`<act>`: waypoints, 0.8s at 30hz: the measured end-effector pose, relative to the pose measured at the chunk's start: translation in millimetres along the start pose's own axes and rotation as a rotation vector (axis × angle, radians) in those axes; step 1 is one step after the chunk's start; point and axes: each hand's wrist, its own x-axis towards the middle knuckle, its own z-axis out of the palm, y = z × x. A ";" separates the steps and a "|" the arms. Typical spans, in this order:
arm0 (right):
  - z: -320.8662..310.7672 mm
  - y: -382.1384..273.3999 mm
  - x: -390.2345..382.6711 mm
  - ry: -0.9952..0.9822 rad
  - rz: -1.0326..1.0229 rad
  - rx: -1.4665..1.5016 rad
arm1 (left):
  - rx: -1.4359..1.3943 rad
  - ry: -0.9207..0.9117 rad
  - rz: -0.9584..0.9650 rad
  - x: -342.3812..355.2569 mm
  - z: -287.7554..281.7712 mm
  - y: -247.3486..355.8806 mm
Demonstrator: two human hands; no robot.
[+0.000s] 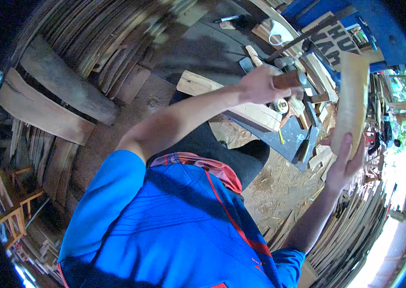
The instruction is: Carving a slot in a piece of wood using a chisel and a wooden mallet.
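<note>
The left hand (262, 85) is curled around a short brown wooden piece (287, 80), its rounded end sticking out to the right past the fingers; the picture is a little blurred there, so it may be a mallet head or a handle, and I cannot tell which. The right hand (342, 165) grips the lower end of a pale board (352, 98), thumb and fingers on either side of it. The board stands nearly upright in the view, slightly curved, its upper end near a wooden sign with dark lettering (332, 42). The two hands are well apart. Below the left hand, a pale beam (256, 115) lies across a dark low table (295, 139). A tape measure (281, 105) sits by the end of the beam, with a yellow pencil (281, 136) just below. Farther back on the work area are a white cup-like thing (280, 32) and a pen (226, 19). To the person's left, a wide pale slab (44, 109) lies near a grey slab (66, 79), with stacked boards (88, 36) behind. Thin strips of wood (349, 235) are piled at the lower right, and shavings litter the floor (280, 187).
</note>
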 end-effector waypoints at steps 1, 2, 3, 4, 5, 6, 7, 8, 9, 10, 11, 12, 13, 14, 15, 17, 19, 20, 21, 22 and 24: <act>1.0 0.9 -2.0 0.001 0.009 -0.009 | -0.004 0.008 -0.010 -3.3 -3.1 3.6; 2.2 1.6 -3.2 -0.023 0.008 0.010 | -0.042 0.070 0.123 1.5 2.9 -13.6; 3.2 3.2 -3.7 -0.042 0.007 0.029 | -0.048 0.061 0.122 1.5 2.9 -13.7; 1.9 2.8 -3.6 -0.012 -0.010 0.001 | -0.030 0.069 0.151 1.1 2.0 -13.4; -2.8 0.4 -1.6 -0.008 -0.004 -0.003 | -0.011 0.077 0.182 1.1 1.4 -12.1; -8.3 -2.5 2.7 0.065 -0.039 0.057 | -0.015 0.051 0.131 0.7 -0.8 -7.1; -11.5 -3.6 4.7 0.138 -0.076 0.118 | -0.015 0.048 0.131 1.3 -0.3 -7.0; -11.4 -1.6 3.2 0.141 -0.074 0.117 | -0.021 0.042 0.131 2.6 0.2 -7.1; -11.2 2.2 0.9 0.165 -0.134 -0.027 | -0.026 0.038 0.130 2.7 -0.2 -4.5; -10.8 5.8 -1.3 0.188 -0.193 -0.172 | -0.023 0.037 0.130 2.2 -1.2 -2.0; -10.8 7.7 -2.3 0.211 -0.252 -0.317 | -0.006 0.007 0.106 1.3 -2.7 0.7; -5.4 -11.8 2.4 -0.138 -0.359 -0.583 | 0.016 -0.017 0.074 -1.3 -5.7 2.7; 1.5 -26.6 2.6 -0.394 -0.064 -0.550 | 0.021 -0.011 0.072 -1.4 -5.8 -1.9; -7.8 -22.7 7.3 -0.314 -0.151 -0.527 | 0.009 -0.025 0.045 -0.2 -2.9 -9.4; -21.5 -18.8 10.6 -0.227 -0.232 -0.513 | -0.009 -0.047 0.026 3.0 0.4 -12.6; -32.3 -17.7 18.0 0.147 -0.179 -0.214 | -0.001 -0.030 0.002 0.3 0.0 -9.8; -25.0 -16.8 16.2 0.272 -0.143 -0.124 | 0.030 -0.056 0.090 7.4 1.6 -9.7; -20.6 -12.0 10.5 0.050 -0.212 -0.301 | 0.033 -0.059 0.095 7.1 3.7 -10.3; -13.9 -9.7 7.3 -0.176 -0.281 -0.477 | 0.042 -0.054 0.074 7.7 4.9 -13.1; 0.5 -25.1 4.0 -0.387 -0.081 -0.542 | 0.049 -0.048 0.051 5.7 5.2 -16.4; 2.4 -18.0 4.0 -0.203 -0.131 -0.337 | -0.073 0.008 0.120 1.1 3.6 -19.7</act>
